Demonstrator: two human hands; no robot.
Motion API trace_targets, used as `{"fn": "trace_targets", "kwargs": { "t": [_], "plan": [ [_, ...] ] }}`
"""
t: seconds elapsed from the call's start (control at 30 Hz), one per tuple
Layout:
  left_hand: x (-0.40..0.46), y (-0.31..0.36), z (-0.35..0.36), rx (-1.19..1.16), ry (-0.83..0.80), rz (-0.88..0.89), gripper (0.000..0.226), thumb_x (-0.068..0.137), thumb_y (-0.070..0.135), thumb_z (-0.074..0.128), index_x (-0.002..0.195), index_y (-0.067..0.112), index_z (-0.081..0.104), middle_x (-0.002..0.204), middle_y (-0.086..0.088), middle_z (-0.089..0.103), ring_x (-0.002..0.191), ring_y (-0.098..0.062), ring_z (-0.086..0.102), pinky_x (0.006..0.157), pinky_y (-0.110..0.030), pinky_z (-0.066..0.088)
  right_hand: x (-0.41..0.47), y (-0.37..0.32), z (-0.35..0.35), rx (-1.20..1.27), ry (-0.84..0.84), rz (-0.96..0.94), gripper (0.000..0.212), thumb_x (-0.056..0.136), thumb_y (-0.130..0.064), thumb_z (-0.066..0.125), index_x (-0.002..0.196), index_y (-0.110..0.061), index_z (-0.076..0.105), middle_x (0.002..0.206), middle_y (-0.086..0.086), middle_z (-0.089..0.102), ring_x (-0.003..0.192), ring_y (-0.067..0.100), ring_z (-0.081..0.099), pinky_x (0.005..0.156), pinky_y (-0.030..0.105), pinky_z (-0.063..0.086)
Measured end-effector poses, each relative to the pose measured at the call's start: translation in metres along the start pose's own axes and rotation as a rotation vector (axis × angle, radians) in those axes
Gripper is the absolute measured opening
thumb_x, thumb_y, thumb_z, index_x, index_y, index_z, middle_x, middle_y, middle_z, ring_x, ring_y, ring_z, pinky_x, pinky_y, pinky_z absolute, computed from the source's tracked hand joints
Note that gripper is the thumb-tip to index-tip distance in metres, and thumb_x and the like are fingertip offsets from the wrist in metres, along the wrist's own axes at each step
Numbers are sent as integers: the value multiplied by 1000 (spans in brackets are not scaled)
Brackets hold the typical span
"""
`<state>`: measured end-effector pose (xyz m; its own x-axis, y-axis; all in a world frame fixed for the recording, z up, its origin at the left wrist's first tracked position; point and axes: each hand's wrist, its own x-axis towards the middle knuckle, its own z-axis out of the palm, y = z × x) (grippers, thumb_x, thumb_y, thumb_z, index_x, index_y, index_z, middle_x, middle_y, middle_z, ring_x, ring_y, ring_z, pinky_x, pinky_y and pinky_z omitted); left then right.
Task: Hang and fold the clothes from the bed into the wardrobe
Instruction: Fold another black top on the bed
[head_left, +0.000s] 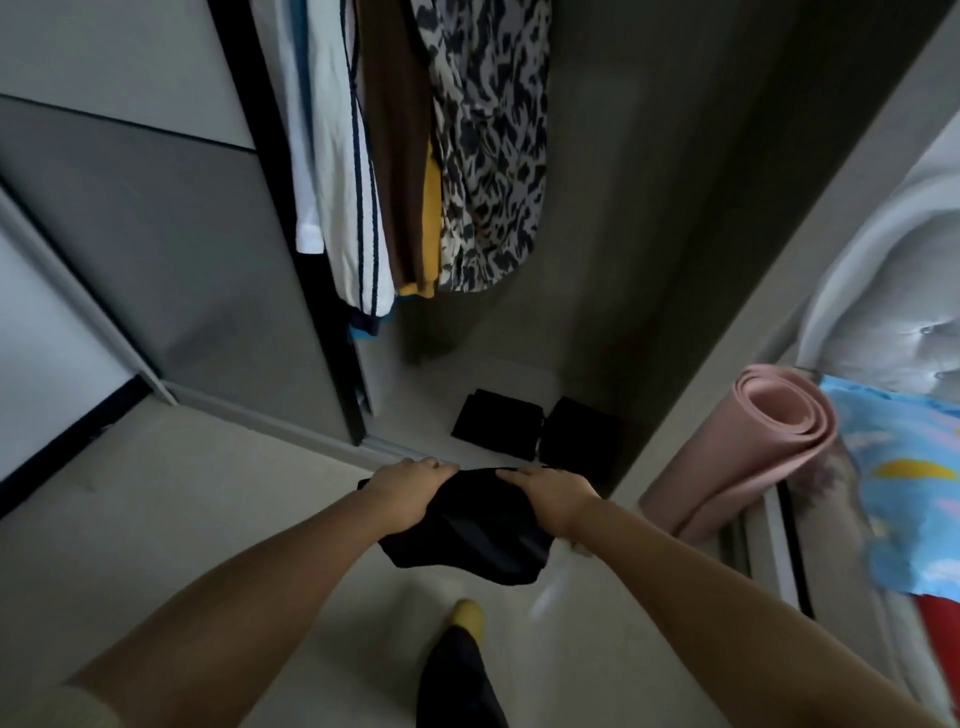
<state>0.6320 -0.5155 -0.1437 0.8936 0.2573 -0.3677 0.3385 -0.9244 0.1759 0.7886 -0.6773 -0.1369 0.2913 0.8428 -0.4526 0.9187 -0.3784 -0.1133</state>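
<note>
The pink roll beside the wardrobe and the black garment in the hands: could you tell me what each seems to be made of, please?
Pink roll: probably foam or soft rubber with a matte finish; its thick layers coil at the open end. Black garment: thin, limp cloth with a faint sheen, sagging between the left hand and right hand; the fibre is unclear.

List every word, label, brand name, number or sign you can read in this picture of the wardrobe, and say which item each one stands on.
None: no readable text shows anywhere in the picture.
The black garment, held by the left hand and the right hand, shows no label.
The patterned dress and the blue printed fabric carry shapes only, no letters.
</note>
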Motion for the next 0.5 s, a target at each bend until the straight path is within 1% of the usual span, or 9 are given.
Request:
{"fn": "trace_targets", "kwargs": {
  "t": [0.1,0.2,0.3,0.37,0.43,0.5],
  "plan": [
    [45,-29,-7,-5,-25,18,51,95,17,40,144,27,32,132,-9,49,115,-30,52,91,-41,47,47,15,-8,27,-5,-10,65,96,-21,49,151,-36,17,150,3,34,129,28,46,101,42,44],
    [95,-54,-15,-20,-75,28,52,95,17,41,145,28,32,129,-10,50,111,-31,54,91,-40,47,94,35,-15,61,-38,24,66,96,-22,49,152,-37,16,151,2,32,128,28,48,101,43,44],
    [145,-78,-26,4,-113,31,54,96,16,40,147,29,29,133,-11,47,113,-32,52,92,-39,44,139,53,-24,89,-64,62,70,94,-21,51,152,-35,15,150,4,33,126,28,49,101,43,45],
    [169,-89,-32,16,-120,32,59,95,13,39,148,33,25,135,-9,46,116,-32,50,91,-40,43,161,60,-29,103,-68,86,70,94,-20,51,152,-36,15,150,4,33,125,29,51,99,41,46],
    [193,-100,-37,24,-149,52,63,94,10,40,149,36,22,137,-8,44,118,-32,49,93,-41,43,182,69,-30,118,-86,118,71,94,-19,51,152,-36,15,151,4,32,125,29,50,99,40,46],
    [211,-112,-38,15,-181,95,63,94,8,39,149,34,23,140,-8,43,119,-32,49,96,-41,44,198,73,-26,147,-104,153,73,93,-18,53,152,-35,15,151,4,32,127,29,49,101,40,44]
  ]
}}
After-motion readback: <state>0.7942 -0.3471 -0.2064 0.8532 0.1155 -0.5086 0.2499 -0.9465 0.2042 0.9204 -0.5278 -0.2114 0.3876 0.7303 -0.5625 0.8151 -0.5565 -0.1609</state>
